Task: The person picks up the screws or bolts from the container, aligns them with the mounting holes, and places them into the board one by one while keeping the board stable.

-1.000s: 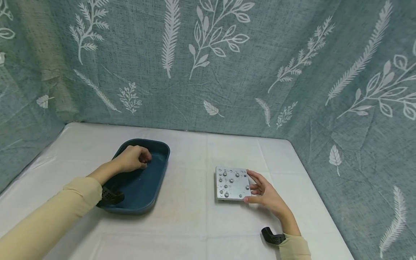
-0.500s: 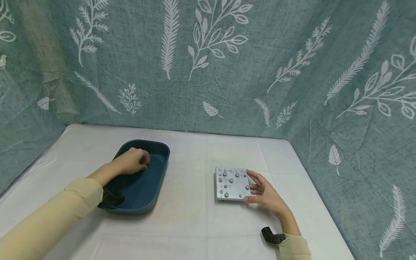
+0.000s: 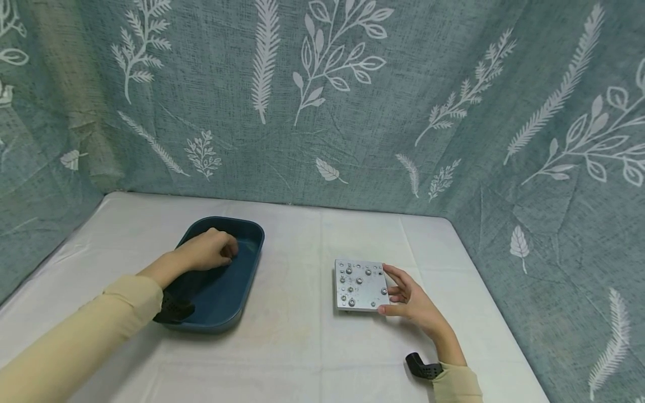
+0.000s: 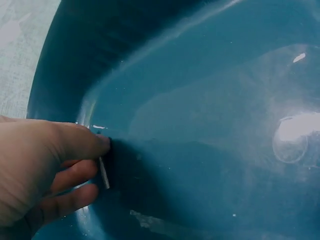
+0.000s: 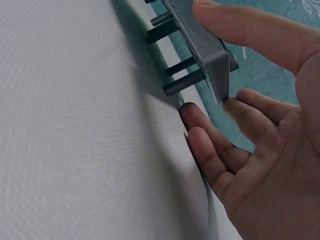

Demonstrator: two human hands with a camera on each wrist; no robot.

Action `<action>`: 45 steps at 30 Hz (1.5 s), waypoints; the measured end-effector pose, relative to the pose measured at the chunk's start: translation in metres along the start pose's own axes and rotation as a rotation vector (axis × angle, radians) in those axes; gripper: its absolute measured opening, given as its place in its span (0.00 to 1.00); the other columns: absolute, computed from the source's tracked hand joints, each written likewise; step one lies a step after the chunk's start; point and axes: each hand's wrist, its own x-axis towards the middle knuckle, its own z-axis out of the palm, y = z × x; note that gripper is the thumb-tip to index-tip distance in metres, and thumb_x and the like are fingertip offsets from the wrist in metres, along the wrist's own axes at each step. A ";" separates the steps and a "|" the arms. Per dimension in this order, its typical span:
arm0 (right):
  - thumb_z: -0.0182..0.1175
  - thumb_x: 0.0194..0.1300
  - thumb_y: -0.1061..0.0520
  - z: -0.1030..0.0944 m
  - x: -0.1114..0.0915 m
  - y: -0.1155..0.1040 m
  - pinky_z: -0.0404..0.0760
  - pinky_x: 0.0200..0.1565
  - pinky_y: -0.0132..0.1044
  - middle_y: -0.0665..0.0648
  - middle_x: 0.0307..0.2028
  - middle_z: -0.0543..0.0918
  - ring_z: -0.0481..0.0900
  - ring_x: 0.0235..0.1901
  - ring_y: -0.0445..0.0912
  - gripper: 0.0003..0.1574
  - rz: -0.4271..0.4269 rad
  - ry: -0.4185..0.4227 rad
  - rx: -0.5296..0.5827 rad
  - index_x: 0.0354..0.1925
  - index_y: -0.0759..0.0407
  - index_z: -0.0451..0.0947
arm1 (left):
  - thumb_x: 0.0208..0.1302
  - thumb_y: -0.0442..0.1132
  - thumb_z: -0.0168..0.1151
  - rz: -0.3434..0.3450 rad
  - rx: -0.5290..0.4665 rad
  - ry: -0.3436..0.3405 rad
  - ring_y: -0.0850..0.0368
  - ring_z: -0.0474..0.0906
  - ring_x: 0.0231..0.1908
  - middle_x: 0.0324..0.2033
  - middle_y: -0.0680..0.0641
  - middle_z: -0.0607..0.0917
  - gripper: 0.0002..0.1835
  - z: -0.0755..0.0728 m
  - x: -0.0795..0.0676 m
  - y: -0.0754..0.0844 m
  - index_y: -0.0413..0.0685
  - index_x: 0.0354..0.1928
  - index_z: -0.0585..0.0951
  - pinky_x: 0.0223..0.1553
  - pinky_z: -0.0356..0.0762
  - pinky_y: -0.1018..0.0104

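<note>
My left hand (image 3: 208, 250) reaches down into a dark blue tray (image 3: 233, 291). In the left wrist view its thumb and fingertips pinch a thin metal pin (image 4: 104, 172) close over the tray floor; the pin's upper end is hidden by the thumb. On the right, my right hand (image 3: 414, 302) holds a square silver metal plate (image 3: 367, 291) by its right side, thumb at the near corner and fingers toward the far corner. Several bolt heads and holes show on top of the plate. Threaded bolt ends (image 5: 185, 82) stick out beneath it in the right wrist view.
A white cloth (image 3: 287, 336) covers the table under tray and plate. Green leaf-patterned fabric (image 3: 227, 112) hangs along the back and both sides. Each wrist wears a black strap mount (image 3: 423, 368).
My left hand has shifted slightly to the right inside the tray over the last half second. The right hand and the plate have stayed in place.
</note>
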 end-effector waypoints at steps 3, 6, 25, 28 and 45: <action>0.79 0.47 0.61 0.001 0.000 0.000 0.72 0.56 0.47 0.51 0.72 0.62 0.74 0.56 0.54 0.63 0.002 0.002 0.001 0.75 0.47 0.56 | 0.59 0.26 0.68 0.001 -0.026 -0.014 0.55 0.82 0.33 0.32 0.50 0.84 0.06 0.000 0.001 -0.001 0.40 0.37 0.84 0.35 0.82 0.60; 0.79 0.47 0.61 0.001 0.000 0.001 0.72 0.56 0.47 0.51 0.71 0.62 0.73 0.56 0.54 0.63 0.002 0.001 0.000 0.75 0.47 0.56 | 0.59 0.26 0.67 0.013 -0.046 -0.015 0.55 0.83 0.33 0.32 0.50 0.84 0.05 0.001 0.001 -0.001 0.39 0.37 0.84 0.35 0.82 0.60; 0.79 0.47 0.61 0.000 -0.001 0.000 0.70 0.58 0.51 0.51 0.72 0.62 0.73 0.57 0.55 0.62 0.005 0.006 -0.010 0.74 0.47 0.57 | 0.66 0.32 0.64 -0.002 -0.383 0.250 0.52 0.83 0.35 0.36 0.47 0.85 0.08 -0.014 0.009 0.038 0.39 0.45 0.84 0.38 0.82 0.58; 0.79 0.47 0.62 0.000 -0.001 0.000 0.70 0.58 0.52 0.52 0.72 0.62 0.73 0.57 0.55 0.62 0.002 0.007 -0.011 0.74 0.47 0.57 | 0.68 0.35 0.64 -0.012 -0.541 0.302 0.49 0.83 0.36 0.37 0.45 0.85 0.09 -0.012 0.020 0.059 0.41 0.48 0.83 0.39 0.82 0.53; 0.79 0.47 0.60 -0.002 0.000 0.002 0.70 0.57 0.51 0.51 0.71 0.62 0.73 0.56 0.55 0.62 0.003 0.003 -0.005 0.74 0.47 0.57 | 0.63 0.32 0.64 0.032 -0.619 0.361 0.58 0.81 0.35 0.33 0.52 0.84 0.07 0.050 0.091 0.152 0.44 0.42 0.85 0.37 0.79 0.62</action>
